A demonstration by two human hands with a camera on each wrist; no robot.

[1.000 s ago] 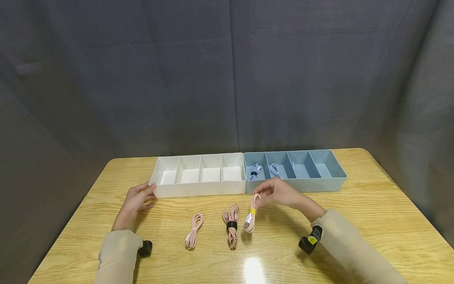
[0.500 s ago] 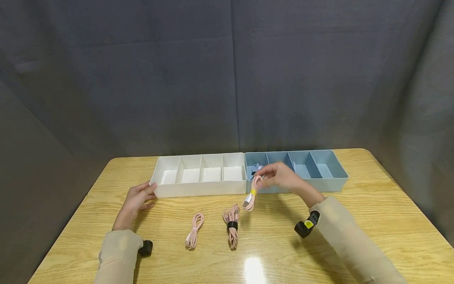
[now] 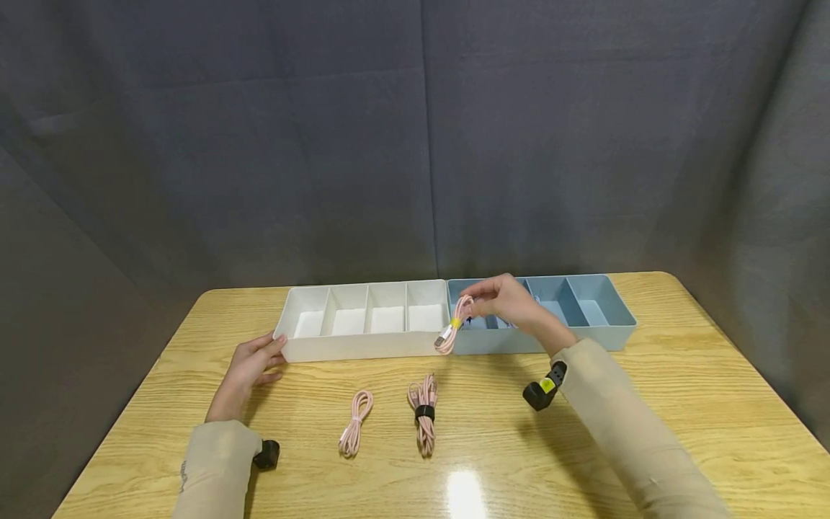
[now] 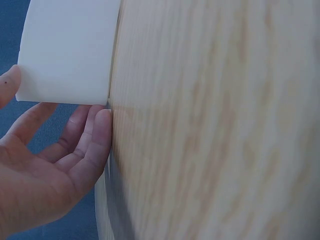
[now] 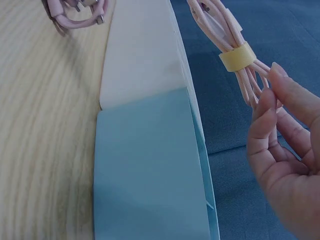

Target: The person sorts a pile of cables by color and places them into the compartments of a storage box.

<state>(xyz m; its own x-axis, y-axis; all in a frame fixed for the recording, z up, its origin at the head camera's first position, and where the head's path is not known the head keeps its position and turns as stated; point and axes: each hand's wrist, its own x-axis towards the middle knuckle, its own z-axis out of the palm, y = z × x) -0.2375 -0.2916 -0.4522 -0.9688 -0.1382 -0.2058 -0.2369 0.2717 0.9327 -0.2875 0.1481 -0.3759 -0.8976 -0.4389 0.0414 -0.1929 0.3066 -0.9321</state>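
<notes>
My right hand (image 3: 511,301) pinches a bundled pink charging cable (image 3: 453,328) with a yellow tie, held above the front edge where the two boxes meet. In the right wrist view, the thumb and fingers grip this cable (image 5: 217,25) by one looped end. My left hand (image 3: 249,360) touches the left end of the white divided box (image 3: 366,347), its fingers loosely bent. The left wrist view shows fingertips (image 4: 102,122) against the box's lower corner. Beside it stands a blue divided box (image 3: 570,339); blue cables inside are partly hidden by my right hand.
On the table (image 3: 311,490) lie a pink cable with a pale tie (image 3: 354,424) and a pink cable with a black strap (image 3: 424,414). A dark curtain (image 3: 324,144) hangs behind the boxes.
My right hand has lifted the yellow-tied pink cable and carried it away from me, from in front of the boxes to above their front edge. My left hand stays put.
</notes>
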